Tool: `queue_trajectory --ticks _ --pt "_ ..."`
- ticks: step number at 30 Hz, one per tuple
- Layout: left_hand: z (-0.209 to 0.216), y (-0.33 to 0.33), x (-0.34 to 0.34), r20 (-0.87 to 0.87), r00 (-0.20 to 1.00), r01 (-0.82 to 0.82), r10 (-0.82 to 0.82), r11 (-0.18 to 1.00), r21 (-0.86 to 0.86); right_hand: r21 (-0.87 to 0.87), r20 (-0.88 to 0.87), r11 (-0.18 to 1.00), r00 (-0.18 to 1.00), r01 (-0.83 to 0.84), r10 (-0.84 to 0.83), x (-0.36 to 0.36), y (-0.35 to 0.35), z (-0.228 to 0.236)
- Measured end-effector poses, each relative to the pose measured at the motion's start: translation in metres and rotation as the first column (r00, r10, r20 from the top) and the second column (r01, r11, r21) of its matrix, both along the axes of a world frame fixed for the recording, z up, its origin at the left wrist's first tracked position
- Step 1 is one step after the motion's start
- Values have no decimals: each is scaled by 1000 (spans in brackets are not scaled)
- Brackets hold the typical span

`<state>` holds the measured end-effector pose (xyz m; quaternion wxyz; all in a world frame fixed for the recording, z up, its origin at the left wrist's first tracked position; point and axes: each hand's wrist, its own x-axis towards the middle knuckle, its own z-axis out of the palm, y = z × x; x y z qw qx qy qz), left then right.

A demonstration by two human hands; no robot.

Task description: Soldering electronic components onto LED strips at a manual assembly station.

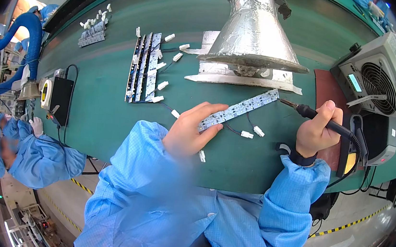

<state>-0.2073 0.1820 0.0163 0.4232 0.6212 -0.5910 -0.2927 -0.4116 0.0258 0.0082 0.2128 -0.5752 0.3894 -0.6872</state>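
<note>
My left hand (192, 126) grips one end of a long, narrow white circuit board (243, 108) between thumb and fingers, and the board slants up to the right. Short dark wires with white connectors (247, 134) hang from its lower edge. In my right hand (319, 129) is a black-handled soldering iron (309, 112). Its tip points left and is close to the board's far right end; whether the two touch I cannot tell. A dark strap circles my right wrist.
A foil-covered cone hood (250, 30) stands over a white tray (207, 78) beyond the board. Several boards (142, 69) lie at left, more (92, 34) farther back. A fan unit (376, 77) and a soldering station (375, 137) stand at right. A co-worker (35, 154) sits at left.
</note>
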Motion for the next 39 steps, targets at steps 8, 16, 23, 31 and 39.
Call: queue_trajectory --ticks 8,16,23,31,39 --pt "0 0 -1 11 1000 2 -3 1000 3 15 -2 1000 1000 -12 12 -2 1 -2" --pt "-1 0 1 14 1000 4 -4 1000 11 11 8 999 999 53 -53 -4 -2 1" --pt "6 7 1 101 995 5 0 999 -53 22 109 984 978 178 -179 -20 -16 3" --pt "51 97 37 63 939 -332 338 939 -91 33 174 994 979 101 -106 -23 -10 6" --pt "-14 86 169 -107 697 -717 709 689 -107 72 178 997 983 21 -34 -17 -8 6"
